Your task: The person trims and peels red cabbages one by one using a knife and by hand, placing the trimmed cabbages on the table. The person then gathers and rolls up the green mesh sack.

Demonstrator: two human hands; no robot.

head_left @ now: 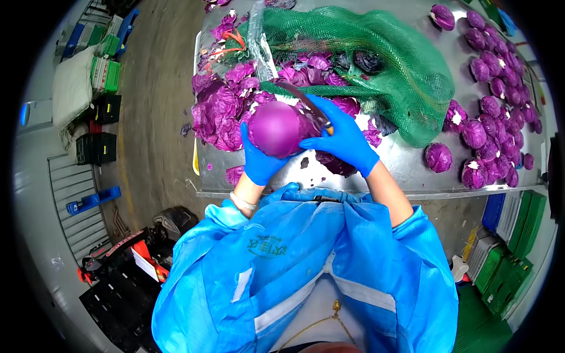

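Left fingers (pixel 248 143), part-open, are cupping a cabbage (pixel 274 129); right fingers (pixel 340 113) are curling round a knife (pixel 315 109). Leaves (pixel 218 112) are lying loose beyond them; rightward, heads (pixel 474 134) are sitting whole, this one seemingly part-stripped.

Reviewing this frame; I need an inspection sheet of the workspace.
Surface: grey metal table, scattered with leaf scraps.
Job's things: round purple cabbage in the hands; curved, dark-bladed knife beside it.
Clutter: loose purple leaves, green mesh netting, more round purple cabbages at right.
Grippers: blue-gloved left hand cups the cabbage; blue-gloved right hand holds the knife.
Cables: nothing seen.
Surroundings: black plastic crates at left, green plastic crates lower right.
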